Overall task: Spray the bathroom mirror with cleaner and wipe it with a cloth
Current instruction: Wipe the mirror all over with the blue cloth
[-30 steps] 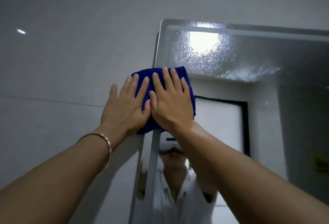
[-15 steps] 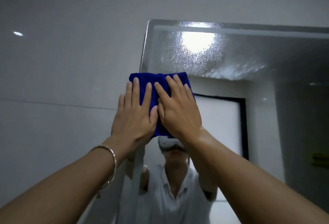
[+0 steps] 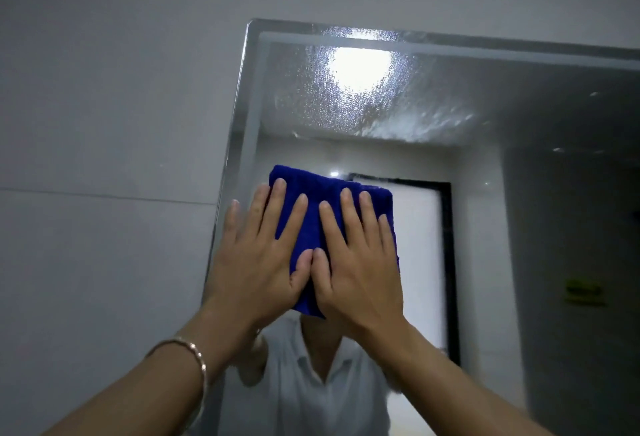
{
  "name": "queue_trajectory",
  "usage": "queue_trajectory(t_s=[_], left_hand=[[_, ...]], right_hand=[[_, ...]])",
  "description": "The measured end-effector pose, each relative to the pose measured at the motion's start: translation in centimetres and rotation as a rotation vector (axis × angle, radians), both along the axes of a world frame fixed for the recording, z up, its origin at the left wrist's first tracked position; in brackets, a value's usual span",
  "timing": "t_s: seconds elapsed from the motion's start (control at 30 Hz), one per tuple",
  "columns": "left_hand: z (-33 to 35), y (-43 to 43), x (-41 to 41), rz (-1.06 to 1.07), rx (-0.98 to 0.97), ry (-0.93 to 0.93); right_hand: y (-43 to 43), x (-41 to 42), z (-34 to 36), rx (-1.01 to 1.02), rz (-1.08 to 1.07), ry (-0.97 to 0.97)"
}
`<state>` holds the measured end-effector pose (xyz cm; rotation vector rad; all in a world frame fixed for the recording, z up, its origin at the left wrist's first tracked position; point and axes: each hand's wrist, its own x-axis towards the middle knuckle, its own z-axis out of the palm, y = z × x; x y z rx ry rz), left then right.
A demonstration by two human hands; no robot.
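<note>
Two hands press a folded blue cloth (image 3: pixel 329 227) flat against a mirror (image 3: pixel 519 116) near its left edge. The left hand (image 3: pixel 258 262) and right hand (image 3: pixel 356 262) lie side by side, thumbs touching, fingers spread wide over the cloth, gripping nothing. Spray droplets (image 3: pixel 346 103) bead the glass above, around a reflected light. A bracelet (image 3: pixel 194 356) circles the left wrist.

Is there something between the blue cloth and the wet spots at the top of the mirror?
Nothing visible. The blue cloth lies flat on the mirror under the left hand and right hand; only bare glass separates it from the droplets above.
</note>
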<state>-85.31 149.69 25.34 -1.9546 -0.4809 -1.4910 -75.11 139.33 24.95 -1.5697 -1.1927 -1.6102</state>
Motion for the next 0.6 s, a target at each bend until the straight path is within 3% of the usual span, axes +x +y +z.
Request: queue_trajectory(t_s=[0.2, 0.4, 0.6], left_hand=[[5.4, 0.7, -1.2, 0.100, -0.067, -0.065], [14.6, 0.8, -2.0, 0.106, -0.224, -0.154], [9.0, 1.2, -1.6, 0.055, -0.039, -0.097]], right_hand=[[1.1, -0.9, 6.8, -0.044, -0.073, -0.119], [2.6, -3.0, 17.6, -0.150, -0.065, -0.028], [2.4, -1.8, 10.3, -0.051, -0.013, -0.065]])
